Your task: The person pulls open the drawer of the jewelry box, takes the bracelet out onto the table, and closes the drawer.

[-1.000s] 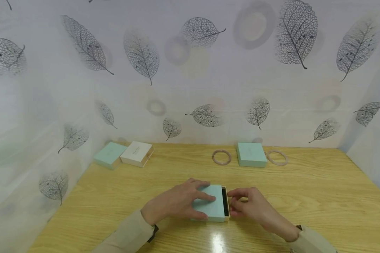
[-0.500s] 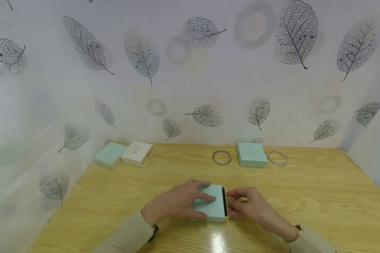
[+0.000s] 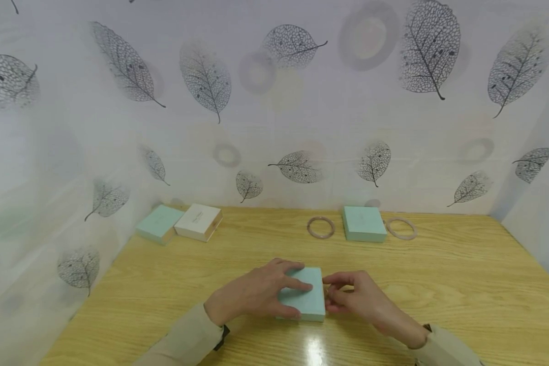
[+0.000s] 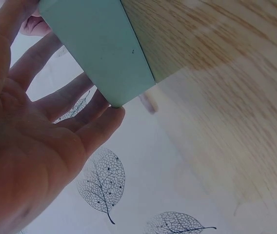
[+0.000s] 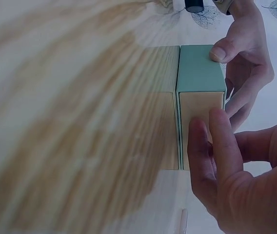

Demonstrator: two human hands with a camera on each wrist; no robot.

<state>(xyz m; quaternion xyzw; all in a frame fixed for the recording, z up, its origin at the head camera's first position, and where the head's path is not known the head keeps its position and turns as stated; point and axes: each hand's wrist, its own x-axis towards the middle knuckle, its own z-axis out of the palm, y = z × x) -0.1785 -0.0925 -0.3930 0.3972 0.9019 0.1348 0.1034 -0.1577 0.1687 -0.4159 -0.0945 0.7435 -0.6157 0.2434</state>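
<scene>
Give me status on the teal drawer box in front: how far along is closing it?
Done: the teal box looks closed in the head view, no gap at its right end. In hand: the left hand rests on the sleeve, and the right hand has its fingertips against the tan drawer end. Left: both hands are not yet off it. Two bangles lie beside the far teal box.

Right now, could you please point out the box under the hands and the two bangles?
box (image 3: 307, 300), head view, its lid.
left bangle (image 3: 321, 227), head view, its rim.
right bangle (image 3: 401, 229), head view, its rim.
</scene>
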